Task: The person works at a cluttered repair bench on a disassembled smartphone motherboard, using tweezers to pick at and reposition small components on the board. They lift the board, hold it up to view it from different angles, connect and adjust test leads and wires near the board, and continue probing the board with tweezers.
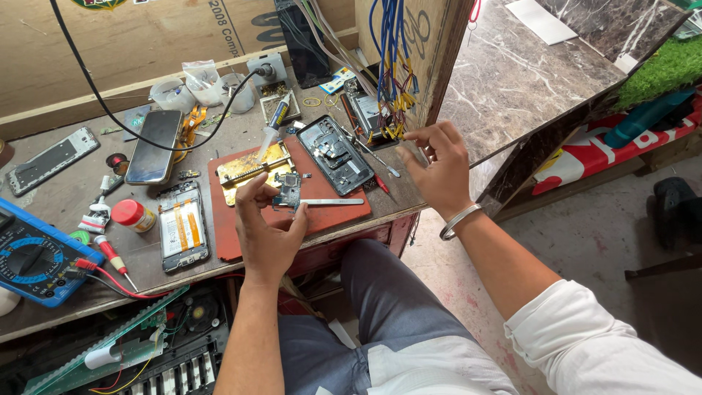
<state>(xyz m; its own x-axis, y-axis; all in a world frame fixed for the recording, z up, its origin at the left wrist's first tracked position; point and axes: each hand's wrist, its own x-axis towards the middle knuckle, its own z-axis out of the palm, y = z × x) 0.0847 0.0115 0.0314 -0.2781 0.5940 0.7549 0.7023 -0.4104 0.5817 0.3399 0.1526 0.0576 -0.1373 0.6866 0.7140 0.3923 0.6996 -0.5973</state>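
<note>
My left hand (265, 232) hovers over a red-brown work mat (322, 201) and pinches a small dark circuit board (288, 192) between thumb and fingers. A flat metal spudger (338, 202) lies on the mat just right of that board. My right hand (436, 167) is raised at the bench's right edge, fingertips pinched together near the yellow-tipped blue wires (390, 110); whether it holds anything I cannot tell. An opened black phone body (335, 153) lies on the mat between the hands. A gold metal holder (252, 170) sits on the mat's left part.
A black phone (154, 145) with a cable, an opened phone with a battery (183, 227), a blue multimeter (33, 257), a red-capped jar (134, 215), a red screwdriver (111, 254) and a phone frame (53, 159) crowd the left of the bench. Clear tubs (205, 84) stand at the back.
</note>
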